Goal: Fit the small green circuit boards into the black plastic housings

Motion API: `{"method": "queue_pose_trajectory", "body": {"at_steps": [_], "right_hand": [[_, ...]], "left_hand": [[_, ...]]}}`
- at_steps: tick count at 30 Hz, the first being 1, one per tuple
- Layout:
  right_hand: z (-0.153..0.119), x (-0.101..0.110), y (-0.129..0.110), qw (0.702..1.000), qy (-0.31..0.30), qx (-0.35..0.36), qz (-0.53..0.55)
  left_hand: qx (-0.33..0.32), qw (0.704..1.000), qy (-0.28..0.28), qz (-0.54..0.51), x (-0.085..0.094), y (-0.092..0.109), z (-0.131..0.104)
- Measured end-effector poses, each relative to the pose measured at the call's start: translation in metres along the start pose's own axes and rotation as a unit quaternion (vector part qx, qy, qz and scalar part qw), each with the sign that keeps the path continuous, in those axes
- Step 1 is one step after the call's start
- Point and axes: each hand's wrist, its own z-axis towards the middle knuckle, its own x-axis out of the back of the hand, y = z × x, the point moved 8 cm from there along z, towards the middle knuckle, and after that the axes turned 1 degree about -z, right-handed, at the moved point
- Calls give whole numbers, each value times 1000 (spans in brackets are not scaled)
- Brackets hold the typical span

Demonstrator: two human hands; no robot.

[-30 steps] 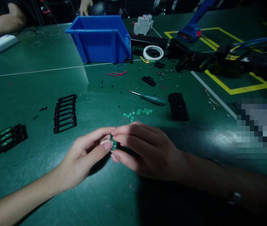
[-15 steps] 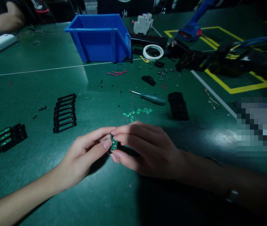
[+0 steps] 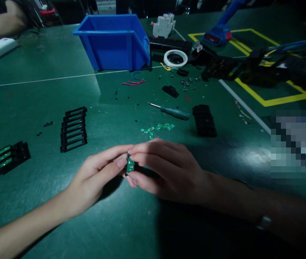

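Observation:
A small green circuit board (image 3: pixel 130 164) with a black edge piece stands between my two hands near the middle of the view. My left hand (image 3: pixel 96 176) pinches its left side with thumb and fingers. From the right, my right hand (image 3: pixel 169 171) grips the board's top and bottom ends between fingers and thumb. Just beyond my fingers lie several small green boards (image 3: pixel 165 126) on the green table. To the left are a black slotted frame (image 3: pixel 73 129) and a black holder (image 3: pixel 20 153) with green boards in part of it.
A screwdriver (image 3: pixel 176 112) and a black stacked part (image 3: pixel 204 120) lie ahead right. Further back are a blue bin (image 3: pixel 112 50), a white ring (image 3: pixel 176 59), small screws, wires and a blue power tool (image 3: pixel 217 35). A person's arm (image 3: pixel 4 24) rests at the far left.
My left thumb has shifted slightly up and left, showing more of the board. Both hands still hold it in nearly the same place.

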Motion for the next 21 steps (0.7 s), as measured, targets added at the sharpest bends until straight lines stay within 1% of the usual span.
{"method": "queue_pose_trajectory", "body": {"at_steps": [7,16,21], "right_hand": [[2,0,0,1000,-11,2,4],[2,1,-1,1000,-2,2,6],[0,-1,0,1000,-8,0,4]], "left_hand": [[-14,1000,-4,9,1,0,-1],[-25,999,-5,34,1,1,-1],[-14,999,-4,30,1,-1,0]]}}
